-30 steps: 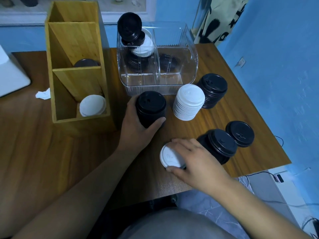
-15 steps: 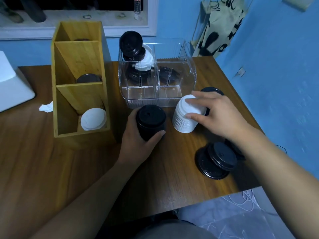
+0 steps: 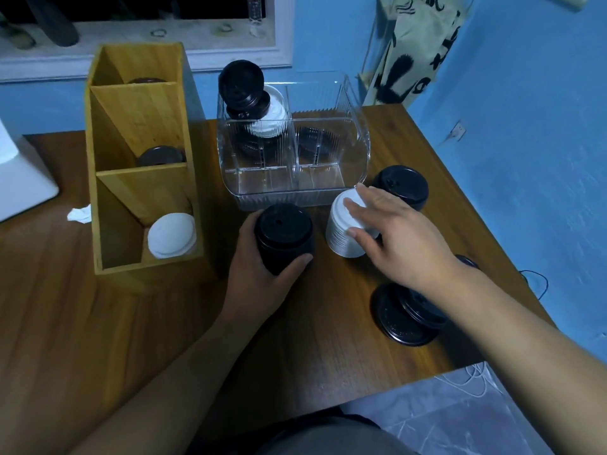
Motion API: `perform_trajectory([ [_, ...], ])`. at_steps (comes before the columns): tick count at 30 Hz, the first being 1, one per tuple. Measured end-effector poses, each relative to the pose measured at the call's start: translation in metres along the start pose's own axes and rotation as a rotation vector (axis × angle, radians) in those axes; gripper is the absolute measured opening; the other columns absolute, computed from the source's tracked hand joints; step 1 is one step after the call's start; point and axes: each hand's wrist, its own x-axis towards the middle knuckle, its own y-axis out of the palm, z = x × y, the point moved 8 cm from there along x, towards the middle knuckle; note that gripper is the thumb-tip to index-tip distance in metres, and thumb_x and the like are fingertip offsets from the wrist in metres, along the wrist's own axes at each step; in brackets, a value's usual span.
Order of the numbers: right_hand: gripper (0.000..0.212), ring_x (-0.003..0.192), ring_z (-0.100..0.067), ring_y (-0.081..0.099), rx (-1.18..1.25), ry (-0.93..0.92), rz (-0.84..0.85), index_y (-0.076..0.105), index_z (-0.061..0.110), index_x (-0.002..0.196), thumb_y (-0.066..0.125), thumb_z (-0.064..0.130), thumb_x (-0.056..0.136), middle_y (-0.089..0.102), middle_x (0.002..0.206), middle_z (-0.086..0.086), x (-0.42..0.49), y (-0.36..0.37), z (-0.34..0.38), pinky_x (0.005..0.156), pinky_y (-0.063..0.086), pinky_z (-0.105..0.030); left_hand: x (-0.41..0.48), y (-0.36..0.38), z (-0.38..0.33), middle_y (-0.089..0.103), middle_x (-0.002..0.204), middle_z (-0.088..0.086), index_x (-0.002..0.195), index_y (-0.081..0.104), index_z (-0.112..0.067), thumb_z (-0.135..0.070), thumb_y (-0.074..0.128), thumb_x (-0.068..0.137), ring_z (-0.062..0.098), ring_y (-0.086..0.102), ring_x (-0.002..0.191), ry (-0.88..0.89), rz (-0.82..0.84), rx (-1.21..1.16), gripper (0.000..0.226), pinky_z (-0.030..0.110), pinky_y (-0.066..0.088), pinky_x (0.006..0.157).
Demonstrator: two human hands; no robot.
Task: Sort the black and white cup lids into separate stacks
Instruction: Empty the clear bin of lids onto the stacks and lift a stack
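My left hand grips a stack of black lids standing on the wooden table in front of the clear bin. Right beside it stands a stack of white lids. My right hand lies over its top with straight fingers, thumb against the stack's side. Another black stack stands behind my right hand. A toppled pile of black lids lies under my right forearm near the table's right edge.
A wooden divided holder at the left has white lids in its front slot and dark lids behind. The clear plastic bin holds black and white lids. A white box and crumpled tissue lie far left.
My right hand carried a white lid from the table's front up onto the white stack and now rests flatter on top. My left hand has stayed on the black stack.
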Motion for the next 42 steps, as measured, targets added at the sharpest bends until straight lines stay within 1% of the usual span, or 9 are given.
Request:
perform_trajectory([
  [6, 0.057, 0.153, -0.014, 0.025, 0.112, 0.033, 0.037, 0.046, 0.027, 0.152, 0.056, 0.048, 0.099, 0.032, 0.164, 0.003, -0.014, -0.006, 0.005, 0.120, 0.020, -0.025, 0.000, 0.001, 0.000, 0.029, 0.130, -0.051, 0.143, 0.023, -0.049, -0.043, 0.086, 0.075, -0.029, 0.029, 0.125, 0.003, 0.000, -0.007, 0.093, 0.001, 0.029, 0.102],
  [10, 0.050, 0.144, -0.006, 0.038, 0.337, 0.164, -0.159, 0.049, 0.029, 0.147, 0.061, 0.037, 0.099, 0.044, 0.155, 0.010, -0.042, -0.042, -0.031, 0.112, 0.031, -0.012, 0.001, 0.001, -0.002, 0.037, 0.136, -0.037, 0.144, 0.024, -0.046, -0.041, 0.087, 0.075, -0.016, 0.035, 0.131, 0.008, 0.000, -0.028, 0.094, 0.002, 0.031, 0.104],
  [12, 0.049, 0.142, -0.009, 0.042, 0.308, 0.241, -0.143, 0.050, 0.038, 0.142, 0.063, 0.025, 0.097, 0.047, 0.152, 0.012, -0.068, -0.043, -0.067, 0.113, 0.038, -0.025, 0.000, 0.000, -0.003, 0.039, 0.138, -0.031, 0.144, 0.025, -0.044, -0.039, 0.088, 0.075, -0.012, 0.036, 0.133, 0.012, -0.005, -0.033, 0.093, -0.001, 0.030, 0.104],
  [16, 0.085, 0.147, -0.012, 0.034, 0.328, 0.393, 0.195, 0.041, 0.062, 0.139, 0.078, 0.009, 0.084, 0.041, 0.155, 0.016, -0.120, -0.009, -0.127, 0.121, 0.030, -0.051, 0.000, 0.000, -0.002, 0.034, 0.133, -0.044, 0.144, 0.026, -0.044, -0.038, 0.088, 0.075, -0.023, 0.036, 0.127, 0.030, -0.006, -0.051, 0.093, 0.000, 0.031, 0.105],
  [20, 0.071, 0.145, -0.021, 0.035, 0.216, 0.430, 0.314, 0.043, 0.056, 0.138, 0.082, 0.038, 0.081, 0.039, 0.156, 0.012, -0.134, 0.007, -0.135, 0.118, 0.033, -0.048, 0.000, 0.001, -0.002, 0.041, 0.138, -0.029, 0.148, 0.029, -0.037, -0.037, 0.088, 0.075, -0.018, 0.039, 0.129, 0.027, 0.004, -0.054, 0.094, 0.001, 0.032, 0.105],
  [25, 0.064, 0.127, -0.022, 0.053, 0.279, 0.490, 0.020, 0.059, 0.034, 0.129, 0.070, 0.060, 0.071, 0.056, 0.136, 0.012, -0.124, -0.012, -0.127, 0.108, 0.041, -0.037, 0.000, 0.002, -0.005, 0.043, 0.145, -0.016, 0.152, 0.033, -0.025, -0.037, 0.088, 0.075, 0.005, 0.043, 0.138, 0.038, 0.010, -0.034, 0.095, 0.006, 0.033, 0.108],
  [30, 0.063, 0.115, -0.011, 0.059, 0.345, 0.287, -0.167, 0.063, 0.027, 0.124, 0.082, 0.056, 0.072, 0.061, 0.127, 0.010, -0.103, -0.035, -0.046, 0.103, 0.048, -0.034, -0.001, 0.002, -0.007, 0.042, 0.145, -0.019, 0.149, 0.031, -0.033, -0.040, 0.088, 0.076, 0.001, 0.041, 0.138, 0.051, 0.016, -0.041, 0.093, 0.011, 0.035, 0.110],
  [34, 0.069, 0.120, -0.007, 0.057, 0.358, 0.036, 0.024, 0.062, 0.022, 0.128, 0.078, 0.064, 0.075, 0.057, 0.127, 0.009, -0.100, 0.013, 0.041, 0.105, 0.045, -0.025, -0.001, -0.002, -0.010, 0.047, 0.142, -0.015, 0.143, 0.033, -0.036, -0.039, 0.088, 0.076, 0.002, 0.046, 0.135, 0.089, -0.018, -0.042, 0.087, 0.011, 0.036, 0.110],
  [42, 0.079, 0.137, -0.016, 0.044, 0.157, 0.046, 0.119, 0.047, 0.026, 0.145, 0.066, 0.069, 0.081, 0.045, 0.148, 0.006, -0.107, 0.062, 0.058, 0.110, 0.045, -0.034, -0.001, -0.001, -0.008, 0.045, 0.139, -0.019, 0.148, 0.035, -0.027, -0.043, 0.086, 0.078, -0.009, 0.043, 0.131, 0.100, -0.017, -0.036, 0.088, 0.008, 0.035, 0.108],
])
